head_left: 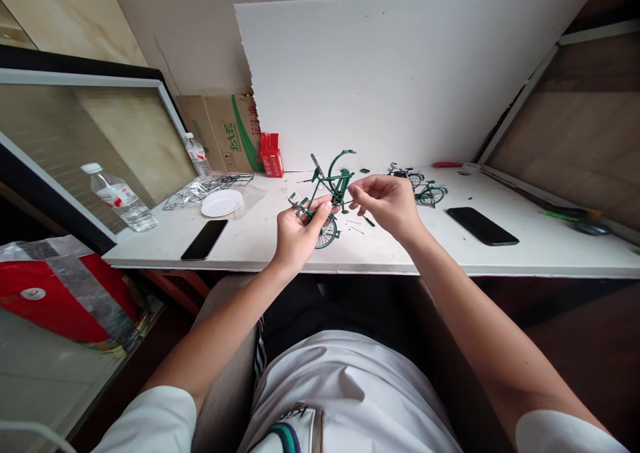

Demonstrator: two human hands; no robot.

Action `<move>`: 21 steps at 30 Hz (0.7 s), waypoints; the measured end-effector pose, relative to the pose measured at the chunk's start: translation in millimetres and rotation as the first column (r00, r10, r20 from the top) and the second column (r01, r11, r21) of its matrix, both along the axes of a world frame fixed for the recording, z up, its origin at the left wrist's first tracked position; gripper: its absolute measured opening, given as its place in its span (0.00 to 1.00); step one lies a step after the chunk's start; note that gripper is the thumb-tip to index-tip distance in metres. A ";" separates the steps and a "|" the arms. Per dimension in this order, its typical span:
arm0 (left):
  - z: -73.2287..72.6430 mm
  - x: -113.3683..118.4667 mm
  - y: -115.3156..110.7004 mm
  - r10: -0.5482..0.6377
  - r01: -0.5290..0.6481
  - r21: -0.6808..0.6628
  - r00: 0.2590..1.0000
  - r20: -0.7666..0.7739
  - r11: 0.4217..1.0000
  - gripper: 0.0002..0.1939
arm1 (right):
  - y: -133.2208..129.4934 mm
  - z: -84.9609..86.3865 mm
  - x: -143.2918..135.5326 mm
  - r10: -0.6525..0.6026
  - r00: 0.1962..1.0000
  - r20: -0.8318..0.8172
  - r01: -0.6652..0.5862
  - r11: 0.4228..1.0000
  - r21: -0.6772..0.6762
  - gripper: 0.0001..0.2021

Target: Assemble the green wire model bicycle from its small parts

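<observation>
A small green model bicycle is held up over the white table, tilted, with a spoked wheel at its lower end and a curved mudguard at its top. My left hand is closed around its front part, thumb on top, and covers some of the frame. My right hand is at the bicycle's right side with its fingertips pinched together close to the frame. Whatever those fingertips hold, if anything, is too small to make out. Tiny dark parts lie on the table below the hands.
Two finished-looking model bicycles stand behind my right hand. Phones lie at left and right. A white plate, part frames, water bottles, and a red box stand leftward. A white board leans behind.
</observation>
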State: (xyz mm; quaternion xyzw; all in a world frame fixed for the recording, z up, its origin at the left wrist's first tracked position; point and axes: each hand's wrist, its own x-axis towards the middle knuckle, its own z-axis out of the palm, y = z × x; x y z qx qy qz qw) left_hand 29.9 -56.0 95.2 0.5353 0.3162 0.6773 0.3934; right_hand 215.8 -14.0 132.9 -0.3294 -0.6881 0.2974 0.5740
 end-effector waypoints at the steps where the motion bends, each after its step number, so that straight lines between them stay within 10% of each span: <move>1: 0.3 0.2 -1.3 0.006 -0.005 0.009 1.000 -0.018 1.000 0.19 | 0.3 0.1 0.6 -0.002 1.000 -0.008 0.002 1.000 0.005 0.21; 21: 18.5 -5.4 -9.9 0.024 -0.027 0.041 0.998 0.064 0.999 0.18 | -11.3 -1.2 -11.5 0.000 0.997 -0.077 0.007 0.996 0.087 0.23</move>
